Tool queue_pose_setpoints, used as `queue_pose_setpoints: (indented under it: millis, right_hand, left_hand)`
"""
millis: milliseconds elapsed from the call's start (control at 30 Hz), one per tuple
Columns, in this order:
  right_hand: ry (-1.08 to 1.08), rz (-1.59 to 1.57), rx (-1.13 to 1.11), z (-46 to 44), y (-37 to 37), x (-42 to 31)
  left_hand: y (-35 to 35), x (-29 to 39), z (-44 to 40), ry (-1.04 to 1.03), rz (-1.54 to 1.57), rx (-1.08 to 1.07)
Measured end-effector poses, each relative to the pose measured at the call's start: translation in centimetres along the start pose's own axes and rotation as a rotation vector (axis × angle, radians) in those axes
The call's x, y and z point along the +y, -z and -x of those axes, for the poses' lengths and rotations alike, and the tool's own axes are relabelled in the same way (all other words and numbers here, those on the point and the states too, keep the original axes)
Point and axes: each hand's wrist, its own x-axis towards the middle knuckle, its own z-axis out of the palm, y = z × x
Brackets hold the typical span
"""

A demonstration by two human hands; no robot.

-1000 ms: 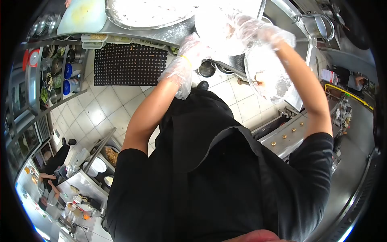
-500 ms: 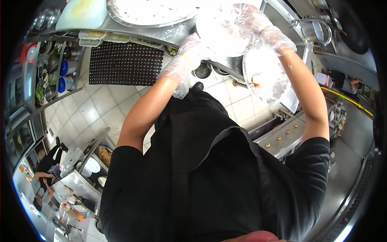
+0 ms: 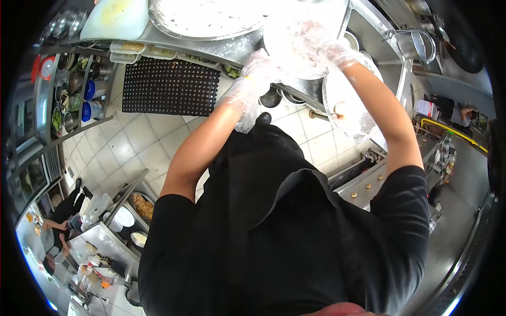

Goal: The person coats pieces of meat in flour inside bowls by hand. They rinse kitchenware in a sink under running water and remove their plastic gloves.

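Both my hands wear loose clear plastic gloves. A white round dish (image 3: 282, 45), washed out by glare, stands at the counter's front edge. My left hand (image 3: 261, 68) is closed at the dish's near-left edge and seems to grip it; its fingertips are partly lost in the brightness. My right hand (image 3: 315, 42) reaches over the right side of the dish, with fingers too overexposed to read. Beneath my right forearm is a tray covered in clear plastic (image 3: 356, 113), with a small brownish piece on it. A large oval metal tray (image 3: 179, 32) with white, powdery contents stands left of the dish.
A pale cutting board (image 3: 113, 20) lies at the far left of the counter. Food containers (image 3: 126, 48) sit below the counter edge, above a black perforated mat (image 3: 168, 87). A metal pot (image 3: 408, 45) is at right. Another person (image 3: 60, 221) is at lower left.
The view has shifted slightly, so the counter appears farther right. My right hand has moved left and nearer over the dish. My left hand stays at the dish's edge.
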Motion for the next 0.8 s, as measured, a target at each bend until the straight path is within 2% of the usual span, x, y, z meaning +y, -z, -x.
queue_pose_setpoints:
  millis: [133, 200, 267, 367, 433, 533, 567, 667, 767, 800]
  right_hand:
    - [0.151, -0.007, -0.052, 1.1, 2.4, 0.1]
    - [0.189, -0.032, -0.051, 1.2, 0.7, -1.5]
    - [0.134, -0.02, -0.005, 0.5, -1.9, -3.5]
    - [0.068, 0.052, 0.032, -0.4, -2.3, -3.4]
    - [0.091, 0.189, -0.009, -0.3, -0.4, -2.0]
    - [0.222, 0.627, -0.218, 0.6, 1.8, -0.8]
    - [0.251, 0.652, -0.234, 0.8, 1.4, -0.6]
    - [0.297, 0.267, -0.078, 1.2, -4.9, 1.9]
    - [0.31, 0.008, 0.036, 1.3, -5.6, 1.8]
    - [0.029, -0.161, -0.173, 0.8, -2.7, -0.1]
  left_hand:
    - [-0.8, -1.1, -0.4, -0.046, -0.016, -0.002]
    - [-0.5, -0.6, -0.2, -0.074, -0.066, 0.023]
    - [-0.1, 0.0, 0.0, -0.1, -0.113, 0.054]
    - [0.4, 0.3, 0.1, -0.08, -0.033, -0.011]
    - [0.7, 0.3, 0.2, -0.171, -0.156, -0.004]
    - [1.1, 1.3, 0.4, -0.096, -0.142, -0.02]
    - [1.1, 1.5, 0.3, -0.096, -0.138, -0.019]
    - [0.9, 1.3, 0.4, -0.082, -0.115, -0.01]
    - [0.7, 0.6, 0.2, -0.2, -0.122, 0.017]
    - [0.8, 0.6, 0.1, -0.236, -0.156, 0.039]
